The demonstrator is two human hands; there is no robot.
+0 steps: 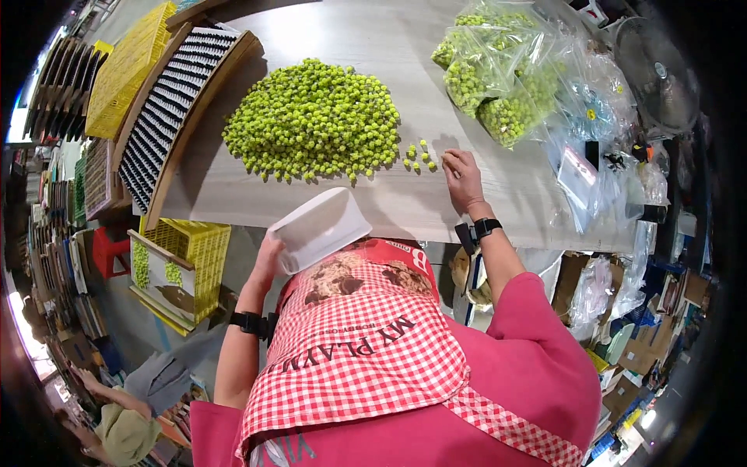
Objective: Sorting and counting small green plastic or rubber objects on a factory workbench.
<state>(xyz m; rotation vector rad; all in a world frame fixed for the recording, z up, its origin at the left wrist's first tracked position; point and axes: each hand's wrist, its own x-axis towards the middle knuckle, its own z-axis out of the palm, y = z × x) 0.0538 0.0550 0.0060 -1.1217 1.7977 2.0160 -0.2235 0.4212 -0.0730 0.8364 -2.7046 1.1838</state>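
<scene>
My left hand [270, 253] grips the end of a white translucent plastic tub [323, 229], tilted at the table's near edge in front of my apron. A large heap of small bright green knobbly pieces [311, 121] lies on the table beyond the tub. Just right of the heap, several loose green pieces [419, 156] sit apart. My right hand [464, 177] is close beside them, low over the table, with its fingers curled together. Whatever is between those fingertips, if anything, is too small to tell.
Clear bags of green pieces [510, 86] lie at the far right, near crumpled plastic film [580, 167]. On the left stand a wooden-framed rack of black-and-white rows [175, 105] and a yellow crate [128, 74]. Another yellow crate [206, 261] is below the table. A person's hand [89, 381] shows lower left.
</scene>
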